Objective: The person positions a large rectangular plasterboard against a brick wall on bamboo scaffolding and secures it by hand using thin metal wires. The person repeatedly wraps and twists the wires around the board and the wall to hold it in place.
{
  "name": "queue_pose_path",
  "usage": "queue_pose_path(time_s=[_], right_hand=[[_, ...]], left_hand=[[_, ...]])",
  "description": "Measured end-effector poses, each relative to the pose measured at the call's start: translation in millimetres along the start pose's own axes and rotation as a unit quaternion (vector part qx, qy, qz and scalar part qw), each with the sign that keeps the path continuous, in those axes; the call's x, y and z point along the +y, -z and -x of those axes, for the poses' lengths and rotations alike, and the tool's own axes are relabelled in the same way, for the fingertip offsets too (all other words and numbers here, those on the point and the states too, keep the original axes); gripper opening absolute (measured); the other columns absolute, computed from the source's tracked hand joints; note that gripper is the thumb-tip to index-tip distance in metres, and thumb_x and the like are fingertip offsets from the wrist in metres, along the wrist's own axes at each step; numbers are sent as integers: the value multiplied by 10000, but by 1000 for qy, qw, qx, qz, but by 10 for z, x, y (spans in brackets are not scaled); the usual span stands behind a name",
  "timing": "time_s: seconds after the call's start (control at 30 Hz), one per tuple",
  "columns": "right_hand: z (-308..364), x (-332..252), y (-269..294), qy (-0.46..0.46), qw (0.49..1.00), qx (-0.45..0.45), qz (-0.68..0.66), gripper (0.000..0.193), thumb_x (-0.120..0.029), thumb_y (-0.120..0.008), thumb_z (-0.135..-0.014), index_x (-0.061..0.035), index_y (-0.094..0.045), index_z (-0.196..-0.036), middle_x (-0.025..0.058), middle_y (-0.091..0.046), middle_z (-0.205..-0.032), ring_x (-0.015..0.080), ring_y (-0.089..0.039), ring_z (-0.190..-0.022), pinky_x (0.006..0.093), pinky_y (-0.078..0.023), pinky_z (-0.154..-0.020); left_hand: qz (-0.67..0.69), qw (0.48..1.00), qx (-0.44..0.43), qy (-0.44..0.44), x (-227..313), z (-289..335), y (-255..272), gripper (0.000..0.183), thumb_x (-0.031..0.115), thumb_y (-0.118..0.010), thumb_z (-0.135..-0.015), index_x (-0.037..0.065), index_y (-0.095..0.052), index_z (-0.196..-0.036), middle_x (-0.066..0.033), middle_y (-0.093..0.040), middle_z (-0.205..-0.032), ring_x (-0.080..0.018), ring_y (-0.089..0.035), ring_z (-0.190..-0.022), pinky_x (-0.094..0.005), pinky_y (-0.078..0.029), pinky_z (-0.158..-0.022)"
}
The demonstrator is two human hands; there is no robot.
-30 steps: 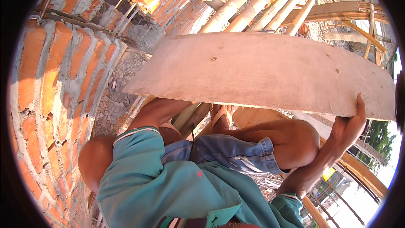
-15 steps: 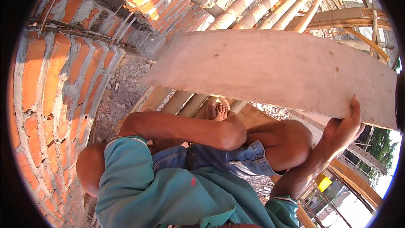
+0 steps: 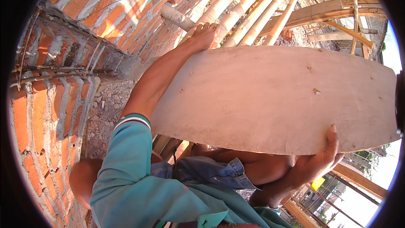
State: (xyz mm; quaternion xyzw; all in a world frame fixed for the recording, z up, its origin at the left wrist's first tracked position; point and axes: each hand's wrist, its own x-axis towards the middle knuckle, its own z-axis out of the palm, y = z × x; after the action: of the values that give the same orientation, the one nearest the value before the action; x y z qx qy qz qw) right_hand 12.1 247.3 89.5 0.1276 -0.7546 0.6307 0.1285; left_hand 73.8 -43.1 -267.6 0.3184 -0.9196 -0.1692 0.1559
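A wide, flat pinkish-brown wooden board (image 3: 261,97), with a few small knots or marks on its face, stretches across in front of my lap. My right hand (image 3: 320,158) grips its near edge toward the right, the thumb lying on the face and the fingers underneath, mostly hidden. My left arm reaches forward along the board's left end. At the far left corner, my left hand (image 3: 203,37) is closed with bent fingers over the edge, beside the bamboo poles; its thumb cannot be seen. Below the board my bent legs in blue denim shorts (image 3: 211,171) are partly covered.
Brick walls (image 3: 46,118) with grey mortar rise on the left and far left. Several bamboo poles (image 3: 253,12) run away beyond the board. Broken rubble (image 3: 105,105) lies at the wall's foot. Timber beams (image 3: 358,181) and a yellow object (image 3: 317,183) are at the lower right.
My left hand has swung from over my lap up to the board's far left corner. The board now sits closer and covers more of my legs; my right hand keeps its grip.
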Motion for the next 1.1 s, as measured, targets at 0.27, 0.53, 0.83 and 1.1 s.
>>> queue_pose_path(time_s=[0.27, 0.53, 0.83, 1.1], right_hand=[[-16, 30, 9, -56, 998, 16, -33, 480, -146, -726, -906, -13, -573, -1341, 161, -508, -1218, 277, -647, -1099, 377, -637, -845], [-109, 77, 47, -59, 997, -8, -47, 465, -228, -765, -884, -12, -641, -1277, 157, -541, -1155, 302, -648, -1112, 370, -647, -815], [-81, 281, 430, 166, 969, -66, 171, 607, -364, -788, -844, -19, -649, -1322, 167, -521, -1188, 334, -605, -1180, 428, -592, -936], [-106, 126, 267, -65, 993, -36, -92, 424, -186, -793, -865, -38, -693, -1249, 123, -508, -1169, 300, -596, -1209, 356, -628, -840]], left_hand=[[222, 949, -221, -28, 21, -179, 127, 236, 179, -559, -988, 2, -668, -1099, -227, -726, -964, -413, -698, -890, -506, -527, -787], [27, 968, -218, 120, 332, -410, 394, 286, 175, -579, -926, 51, -732, -1132, -198, -750, -1088, -341, -737, -993, -479, -568, -787], [144, 949, -275, -58, 233, -454, 320, 391, 288, -461, -1040, 81, -657, -1308, -151, -719, -1184, -363, -666, -1093, -491, -521, -911], [409, 846, -342, 1, 279, -363, 637, 564, 577, -496, -1027, 81, -712, -1190, -19, -484, -750, -128, -429, -645, -339, -389, -587]])
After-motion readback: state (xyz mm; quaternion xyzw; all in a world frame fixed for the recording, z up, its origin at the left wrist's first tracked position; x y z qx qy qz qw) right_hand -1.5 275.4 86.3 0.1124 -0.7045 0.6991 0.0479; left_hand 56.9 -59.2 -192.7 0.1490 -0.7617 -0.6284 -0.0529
